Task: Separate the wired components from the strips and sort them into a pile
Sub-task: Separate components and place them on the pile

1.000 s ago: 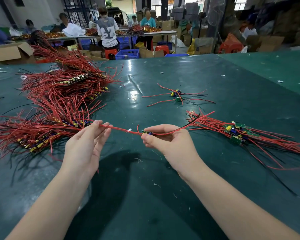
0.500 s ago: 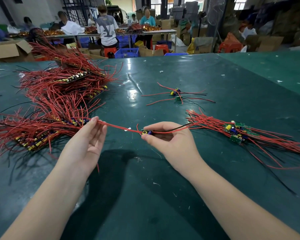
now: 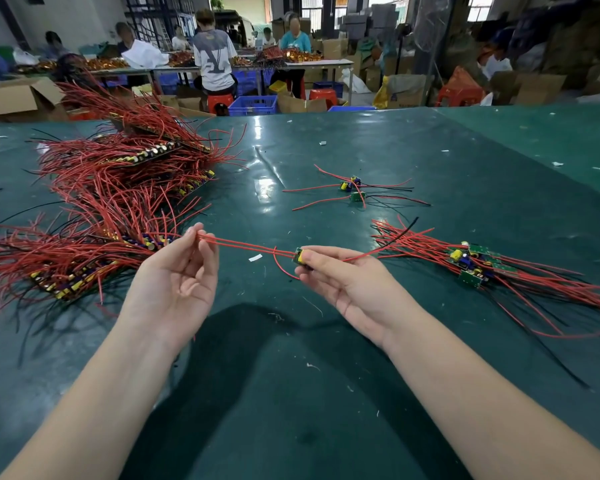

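My right hand [image 3: 347,285] pinches a small wired component [image 3: 300,256], a green board with a yellow part, above the green table [image 3: 291,393]. Its red wires [image 3: 243,245] stretch left to my left hand [image 3: 177,282], whose fingertips pinch their ends. Other wires of it run right toward the pile of separated components [image 3: 475,265] at the right. A big heap of strips with red wires [image 3: 118,199] lies at the left.
Two loose components with wires [image 3: 352,190] lie in the middle of the table, farther back. A small white scrap [image 3: 255,258] lies under the stretched wires. Beyond the far edge, people sit at other tables among boxes and blue crates [image 3: 253,105].
My left hand has turned palm-up and its fingertips now pinch the red wire ends. The component in my right hand has tilted, showing its yellow part. Both hands stayed in about the same place.
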